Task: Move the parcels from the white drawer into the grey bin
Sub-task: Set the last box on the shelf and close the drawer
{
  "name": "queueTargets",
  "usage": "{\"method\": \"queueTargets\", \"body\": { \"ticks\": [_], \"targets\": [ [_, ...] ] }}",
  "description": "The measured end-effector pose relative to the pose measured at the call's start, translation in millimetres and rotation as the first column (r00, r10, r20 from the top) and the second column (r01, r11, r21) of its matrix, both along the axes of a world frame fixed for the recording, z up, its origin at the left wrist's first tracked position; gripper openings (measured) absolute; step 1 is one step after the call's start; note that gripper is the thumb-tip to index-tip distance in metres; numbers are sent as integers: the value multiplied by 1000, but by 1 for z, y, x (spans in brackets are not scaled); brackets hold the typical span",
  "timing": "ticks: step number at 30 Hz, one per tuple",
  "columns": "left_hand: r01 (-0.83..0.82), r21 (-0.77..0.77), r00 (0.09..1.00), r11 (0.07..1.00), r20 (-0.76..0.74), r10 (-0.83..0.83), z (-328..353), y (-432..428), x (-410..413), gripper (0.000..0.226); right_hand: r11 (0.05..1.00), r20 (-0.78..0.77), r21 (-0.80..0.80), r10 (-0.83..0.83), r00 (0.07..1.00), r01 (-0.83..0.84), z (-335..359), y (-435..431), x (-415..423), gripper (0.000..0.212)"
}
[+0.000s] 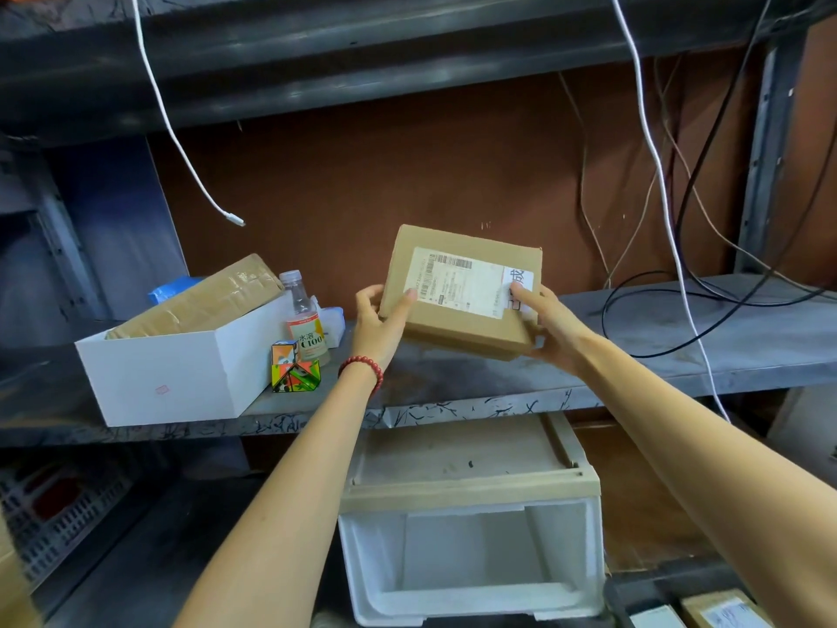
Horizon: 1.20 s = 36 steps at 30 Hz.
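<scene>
A flat cardboard parcel (457, 305) with a white shipping label is held tilted just above the grey shelf (679, 346). My left hand (378, 326) grips its left edge, thumb on top. My right hand (550, 326) grips its right edge, thumb pressing on the label. Below the shelf, the white drawer (471, 605) stands pulled out, and its visible inside holds nothing. At the bottom right corner, two labelled parcels (720, 611) lie in a dark container (618, 600) that is mostly cut off by the frame.
On the shelf to the left stands a white open box (181, 378) with a taped brown package (204, 301) in it. Beside it are a drink bottle (305, 319) and colourful cubes (294, 369). Cables (656, 165) hang at right. A slatted crate (59, 514) sits lower left.
</scene>
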<state>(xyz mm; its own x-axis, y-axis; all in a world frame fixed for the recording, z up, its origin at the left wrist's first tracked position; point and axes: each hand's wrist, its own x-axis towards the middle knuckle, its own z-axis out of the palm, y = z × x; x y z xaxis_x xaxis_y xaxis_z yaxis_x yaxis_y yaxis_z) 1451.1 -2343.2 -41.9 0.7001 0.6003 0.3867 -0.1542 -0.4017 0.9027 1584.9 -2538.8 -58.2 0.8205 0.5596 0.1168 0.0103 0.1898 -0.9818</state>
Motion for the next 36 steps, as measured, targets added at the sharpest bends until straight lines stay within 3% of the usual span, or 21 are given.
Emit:
{"method": "queueTargets", "body": {
  "ticks": [9, 15, 22, 27, 32, 36],
  "targets": [
    [30, 97, 999, 995, 14, -32, -4, -11, -1, 63, 997, 101, -10, -81, 992, 82, 0, -21, -1, 59],
    [99, 55, 995, 994, 2, -99, -26, -44, -3, 84, 980, 96, -41, -190, 977, 194, -15, -60, -24, 58],
    [191, -12, 982, 982, 11, -191, -66, -90, -11, 86, 955, 92, -99, -271, 958, 279, -43, -123, -51, 49],
    [309, -32, 951, 951, -18, -309, -88, -130, -5, 81, 913, 62, -133, -381, 922, 386, -65, -175, -67, 58],
    [401, -43, 913, 915, -60, -403, -111, -172, 7, 71, 874, 5, -136, -469, 883, 466, -88, -221, -87, 52],
    [472, -32, 871, 881, -137, -472, -135, -208, 16, 78, 835, -45, -153, -540, 840, 529, -110, -261, -104, 58]
  ]
}}
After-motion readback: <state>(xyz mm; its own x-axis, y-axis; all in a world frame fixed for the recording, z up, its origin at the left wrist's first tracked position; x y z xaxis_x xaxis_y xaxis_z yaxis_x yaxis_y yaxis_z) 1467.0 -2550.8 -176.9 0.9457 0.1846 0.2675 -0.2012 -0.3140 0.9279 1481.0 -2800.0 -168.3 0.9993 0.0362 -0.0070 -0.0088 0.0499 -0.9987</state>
